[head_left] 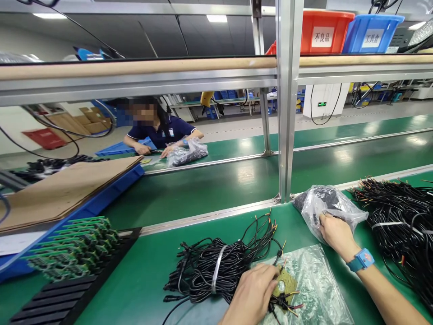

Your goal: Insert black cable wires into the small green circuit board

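Against left hand (252,295), green board (287,285); under right hand (336,234), clear bag (324,203).

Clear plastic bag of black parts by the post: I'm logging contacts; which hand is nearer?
Right. The right hand rests on the clear plastic bag of black parts; the left hand is apart, holding a small green circuit board.

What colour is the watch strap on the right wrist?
Blue watch strap, worn behind the right hand; the head view shows it best.
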A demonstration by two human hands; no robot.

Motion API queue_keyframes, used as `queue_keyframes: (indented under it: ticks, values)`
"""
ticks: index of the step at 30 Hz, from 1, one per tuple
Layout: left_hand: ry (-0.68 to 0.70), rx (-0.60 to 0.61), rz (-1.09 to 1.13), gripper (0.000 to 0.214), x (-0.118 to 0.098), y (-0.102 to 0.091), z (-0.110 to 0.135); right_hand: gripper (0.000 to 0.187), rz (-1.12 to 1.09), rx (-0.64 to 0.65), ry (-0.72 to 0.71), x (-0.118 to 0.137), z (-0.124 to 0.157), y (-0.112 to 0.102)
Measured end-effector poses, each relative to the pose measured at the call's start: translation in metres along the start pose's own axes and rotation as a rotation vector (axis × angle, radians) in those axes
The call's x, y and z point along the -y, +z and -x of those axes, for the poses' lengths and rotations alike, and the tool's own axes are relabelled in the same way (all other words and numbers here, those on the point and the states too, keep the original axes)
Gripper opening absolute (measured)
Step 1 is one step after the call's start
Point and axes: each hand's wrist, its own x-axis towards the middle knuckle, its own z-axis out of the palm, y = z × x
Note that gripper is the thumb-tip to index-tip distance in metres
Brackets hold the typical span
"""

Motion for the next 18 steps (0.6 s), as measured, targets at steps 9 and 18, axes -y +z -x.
queue_keyframes:
  ticks: [9, 18]
  values:
    - [-0.040, -0.105, -0.256, 0.026, 0.004, 0.013, 0.003, 0.019, -0.002, -0.019, -0.008, 0.000, -0.002, 0.001]
    - [-0.103, -0.032, -0.299, 0.019, 0.002, 0.015, 0.000, 0.018, -0.002, -0.030, -0.042, -0.002, -0.003, 0.005]
